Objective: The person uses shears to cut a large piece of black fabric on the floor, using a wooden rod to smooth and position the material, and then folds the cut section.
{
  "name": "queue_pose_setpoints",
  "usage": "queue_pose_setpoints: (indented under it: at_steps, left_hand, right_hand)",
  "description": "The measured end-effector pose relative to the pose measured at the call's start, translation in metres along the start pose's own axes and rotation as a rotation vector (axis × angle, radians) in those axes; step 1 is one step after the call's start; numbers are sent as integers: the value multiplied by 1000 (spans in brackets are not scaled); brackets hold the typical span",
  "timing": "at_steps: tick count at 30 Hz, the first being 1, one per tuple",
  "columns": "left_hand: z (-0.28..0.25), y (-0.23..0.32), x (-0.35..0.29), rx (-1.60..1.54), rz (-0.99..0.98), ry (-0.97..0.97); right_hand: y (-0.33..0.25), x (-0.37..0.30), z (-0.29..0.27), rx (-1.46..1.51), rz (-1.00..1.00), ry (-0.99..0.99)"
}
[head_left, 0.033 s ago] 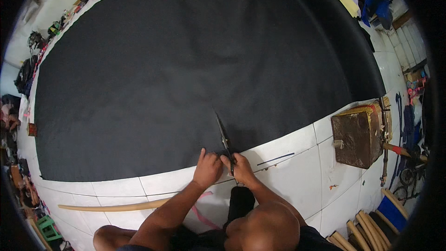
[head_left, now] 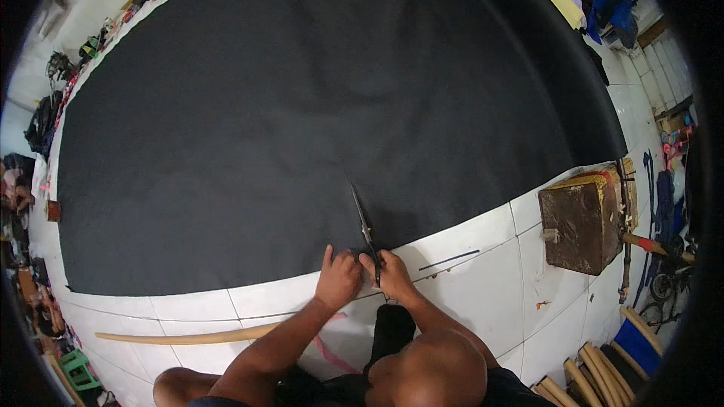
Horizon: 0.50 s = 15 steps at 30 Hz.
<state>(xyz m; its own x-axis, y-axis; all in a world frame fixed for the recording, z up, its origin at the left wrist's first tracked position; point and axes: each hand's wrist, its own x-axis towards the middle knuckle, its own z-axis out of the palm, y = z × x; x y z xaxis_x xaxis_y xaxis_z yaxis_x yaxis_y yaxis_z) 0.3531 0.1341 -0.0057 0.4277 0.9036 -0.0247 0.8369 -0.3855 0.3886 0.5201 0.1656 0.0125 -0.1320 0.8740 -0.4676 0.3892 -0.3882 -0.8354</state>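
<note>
A wide sheet of black fabric (head_left: 226,143) covers most of the floor. At its near edge my right hand (head_left: 392,277) is closed round the handles of a pair of large scissors (head_left: 360,215). The long blades lie over the sheet and point away from me, tilted slightly left. Just left of the handles, my left hand (head_left: 339,281) grips the fabric's edge with curled fingers, one finger stretched forward. Exactly how the fingertips meet the cloth is hidden.
A brown block-shaped box (head_left: 577,218) stands at the right by the fabric's edge. A long tan strip (head_left: 185,337) and a pink ribbon (head_left: 332,354) lie on the white tiles (head_left: 467,301). Several rolls (head_left: 599,369) sit at lower right, near a thin dark strip (head_left: 449,259).
</note>
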Motion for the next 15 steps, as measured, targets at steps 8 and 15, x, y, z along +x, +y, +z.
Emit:
queue_pose_setpoints:
  at_steps: [8,15]
  left_hand:
    - [-12,24,-3,60,-129,-165]
    - [-13,25,0,14,-131,-171]
  right_hand:
    - [-40,81,8,86,79,-59]
    - [-63,147,16,60,38,22]
